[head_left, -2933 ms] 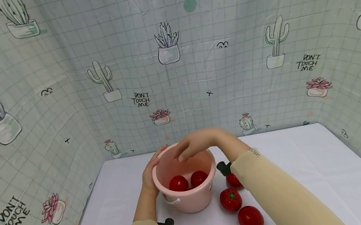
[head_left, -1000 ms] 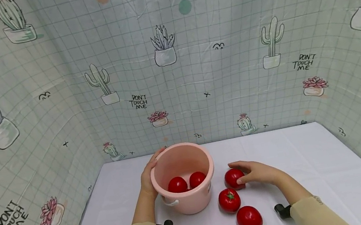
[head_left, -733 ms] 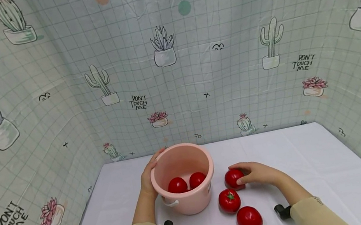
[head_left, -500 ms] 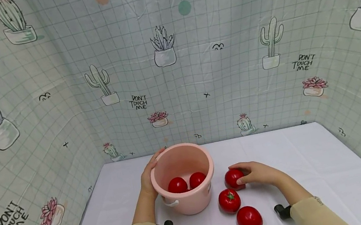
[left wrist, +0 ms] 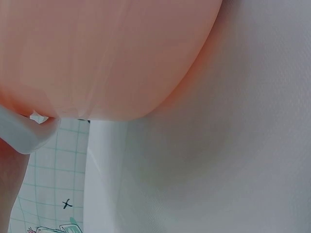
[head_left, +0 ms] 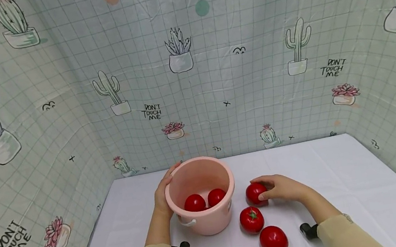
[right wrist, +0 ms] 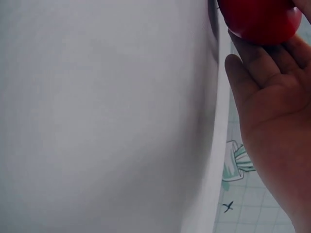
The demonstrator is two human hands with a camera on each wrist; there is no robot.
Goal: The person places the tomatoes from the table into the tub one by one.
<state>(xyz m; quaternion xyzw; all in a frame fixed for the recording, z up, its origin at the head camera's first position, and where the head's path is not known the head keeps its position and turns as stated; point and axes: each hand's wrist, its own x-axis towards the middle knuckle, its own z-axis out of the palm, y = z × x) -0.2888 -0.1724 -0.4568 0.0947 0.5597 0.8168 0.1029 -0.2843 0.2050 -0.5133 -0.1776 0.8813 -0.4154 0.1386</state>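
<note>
A pink bucket (head_left: 213, 220) with a white handle stands on the table, tilted toward me in the head view. Two red tomatoes (head_left: 194, 203) show inside it. My left hand (head_left: 162, 194) holds the bucket by its left side, fingers along the rim. In the left wrist view, the bucket wall (left wrist: 107, 58) fills the upper left. Right of the bucket, my right hand (head_left: 284, 187) grips a red tomato (head_left: 255, 194), thumb in front and fingers behind. The right wrist view shows this tomato (right wrist: 260, 19) against the fingers (right wrist: 257, 58).
A tomato with a green stem (head_left: 251, 220) lies just in front of the gripped one, and another tomato (head_left: 273, 241) lies nearer to me. The table (head_left: 326, 172) has a white cover. Cactus-print cloth (head_left: 222, 80) hangs behind and on both sides.
My right hand has gone from above the bucket to the far tomato on the right and taken hold of it, lately rising slightly. My left hand has stayed on the bucket.
</note>
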